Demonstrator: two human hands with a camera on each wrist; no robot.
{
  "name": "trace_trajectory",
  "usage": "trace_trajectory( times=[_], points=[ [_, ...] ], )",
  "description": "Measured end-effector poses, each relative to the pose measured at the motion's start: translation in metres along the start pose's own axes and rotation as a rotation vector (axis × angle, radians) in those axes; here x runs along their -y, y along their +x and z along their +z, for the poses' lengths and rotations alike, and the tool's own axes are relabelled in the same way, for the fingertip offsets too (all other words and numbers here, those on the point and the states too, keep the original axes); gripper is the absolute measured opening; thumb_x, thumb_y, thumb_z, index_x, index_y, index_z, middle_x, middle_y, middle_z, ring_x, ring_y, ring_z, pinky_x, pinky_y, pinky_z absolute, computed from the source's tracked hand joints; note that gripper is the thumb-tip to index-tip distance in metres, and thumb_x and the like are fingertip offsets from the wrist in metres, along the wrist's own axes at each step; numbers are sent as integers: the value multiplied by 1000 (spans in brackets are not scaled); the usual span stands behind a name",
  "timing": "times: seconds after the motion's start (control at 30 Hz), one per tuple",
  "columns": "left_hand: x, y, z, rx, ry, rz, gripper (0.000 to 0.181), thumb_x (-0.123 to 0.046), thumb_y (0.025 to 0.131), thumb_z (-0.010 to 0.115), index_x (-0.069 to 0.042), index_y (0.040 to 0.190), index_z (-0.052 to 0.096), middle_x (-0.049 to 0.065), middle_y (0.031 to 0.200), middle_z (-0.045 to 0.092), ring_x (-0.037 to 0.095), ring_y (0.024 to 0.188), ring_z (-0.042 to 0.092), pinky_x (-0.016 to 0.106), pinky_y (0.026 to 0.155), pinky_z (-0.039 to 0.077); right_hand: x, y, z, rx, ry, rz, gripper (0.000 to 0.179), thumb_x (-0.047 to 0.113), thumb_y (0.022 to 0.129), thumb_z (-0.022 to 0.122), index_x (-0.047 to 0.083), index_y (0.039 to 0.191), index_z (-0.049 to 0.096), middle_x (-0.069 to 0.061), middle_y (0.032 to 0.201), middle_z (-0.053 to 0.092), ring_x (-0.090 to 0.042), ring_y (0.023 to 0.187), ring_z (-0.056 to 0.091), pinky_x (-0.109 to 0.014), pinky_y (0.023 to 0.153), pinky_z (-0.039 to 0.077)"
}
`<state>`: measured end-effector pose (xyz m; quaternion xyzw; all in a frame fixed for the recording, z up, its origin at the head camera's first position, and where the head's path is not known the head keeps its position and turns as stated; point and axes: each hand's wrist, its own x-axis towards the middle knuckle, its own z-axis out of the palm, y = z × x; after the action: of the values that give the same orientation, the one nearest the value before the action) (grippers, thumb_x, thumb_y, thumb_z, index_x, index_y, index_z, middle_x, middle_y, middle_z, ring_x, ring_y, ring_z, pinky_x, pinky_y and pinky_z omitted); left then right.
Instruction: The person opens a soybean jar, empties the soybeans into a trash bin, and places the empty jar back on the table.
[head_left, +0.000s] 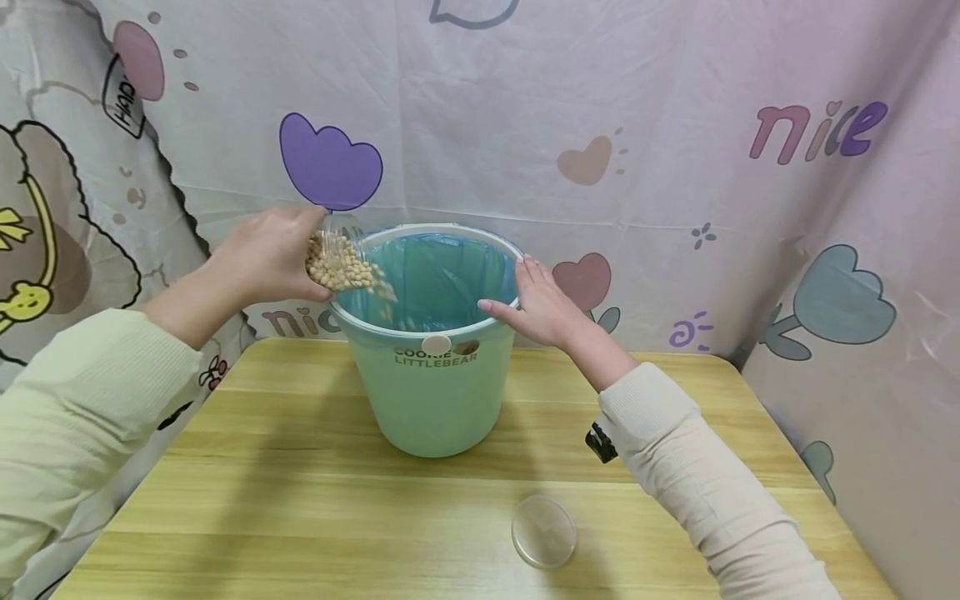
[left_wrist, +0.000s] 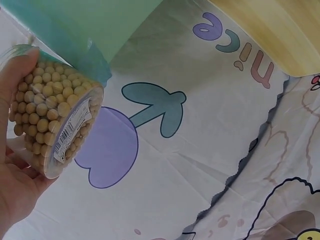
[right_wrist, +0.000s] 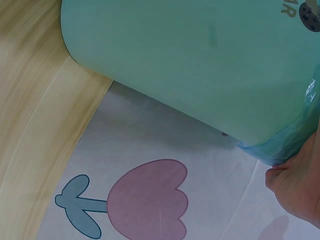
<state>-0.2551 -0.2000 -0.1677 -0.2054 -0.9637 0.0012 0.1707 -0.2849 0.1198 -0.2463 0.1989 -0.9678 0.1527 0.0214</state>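
A clear plastic jar of soybeans [left_wrist: 47,100] lies tipped on its side in my left hand [head_left: 266,254], its mouth over the left rim of a light green trash can [head_left: 442,400]. Soybeans [head_left: 384,292] spill from the mouth into the can. A barcode label [left_wrist: 72,130] shows on the jar's base in the left wrist view. My right hand [head_left: 546,304] holds the can's right rim, thumb over the inner side and fingers at the outer side. A blue-green bag [head_left: 442,271] lines the can and folds over its rim. The can's bottom is hidden.
On the wooden table [head_left: 322,517], a clear round lid [head_left: 544,532] lies in front of the can. A small black object [head_left: 600,443] shows beside the right sleeve. A printed cloth [head_left: 480,125] hangs behind the table and along both sides.
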Motion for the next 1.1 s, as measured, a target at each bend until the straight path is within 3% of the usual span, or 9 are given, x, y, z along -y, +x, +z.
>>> trace_trajectory(
  times=[0.4,0.73,1.1],
  points=[
    [-4,4,1,-4,52,62,88,-29,56,84,10,123,41,28,108,57,45,102,52,55,89,44,0,0,0,-8,4,-5,93,60,91,38,-6,146,3,-21,155,1,-28,145,-2,-40,120,5],
    [-6,6,2,-16,74,95,87,-27,54,86,11,120,43,29,109,57,46,100,52,55,93,42,0,0,1,-1,7,11,93,62,90,37,-4,146,2,-20,156,0,-27,145,-3,-41,120,6],
    [-11,9,4,33,108,98,92,-26,58,84,11,127,37,32,121,50,47,113,46,55,101,36,1,0,1,-2,13,8,93,61,90,38,-4,146,2,-19,156,-1,-27,145,-3,-41,120,5]
  ],
)
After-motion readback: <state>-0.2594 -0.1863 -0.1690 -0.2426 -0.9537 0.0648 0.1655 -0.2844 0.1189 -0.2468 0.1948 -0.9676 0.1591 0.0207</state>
